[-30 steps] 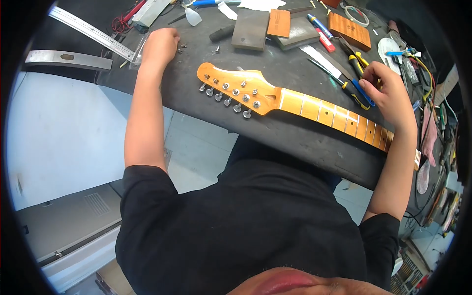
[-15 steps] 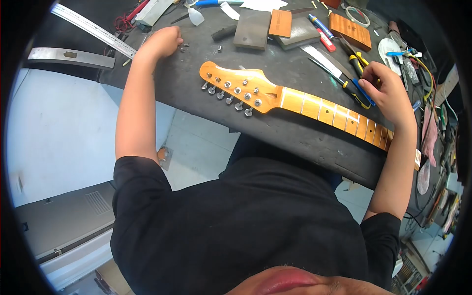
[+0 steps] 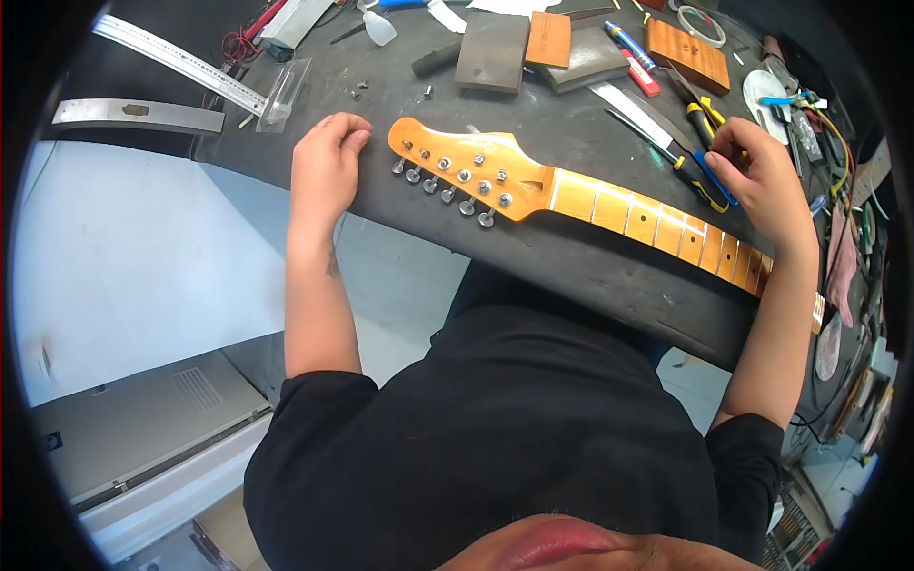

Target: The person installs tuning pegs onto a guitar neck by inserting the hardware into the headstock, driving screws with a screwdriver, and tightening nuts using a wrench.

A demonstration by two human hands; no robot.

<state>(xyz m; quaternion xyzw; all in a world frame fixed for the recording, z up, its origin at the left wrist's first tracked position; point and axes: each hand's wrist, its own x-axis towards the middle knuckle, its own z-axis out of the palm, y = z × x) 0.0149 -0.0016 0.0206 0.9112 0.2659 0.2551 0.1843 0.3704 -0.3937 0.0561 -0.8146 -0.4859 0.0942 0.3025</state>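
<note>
A guitar neck lies on the dark bench, its headstock with metal tuning pegs pointing left. Just left of the headstock is my left hand, fingers curled together with the thumb near them; what they hold, if anything, is hidden. My right hand rests over the right part of the neck, beside yellow-and-black pliers, its fingers bent and thumb close to the index finger. Whether it holds something is too small to tell. Small metal parts and a clear plastic bag lie beyond my left hand.
A steel ruler and a curved metal bar lie at the left. Grey blocks, a wooden block, a marker and a clear bottle stand or lie further back. Cables and tools crowd the right side.
My left hand has moved from the plastic bag and small parts towards me and the headstock, uncovering the bag. My right hand has stayed nearly in place.
</note>
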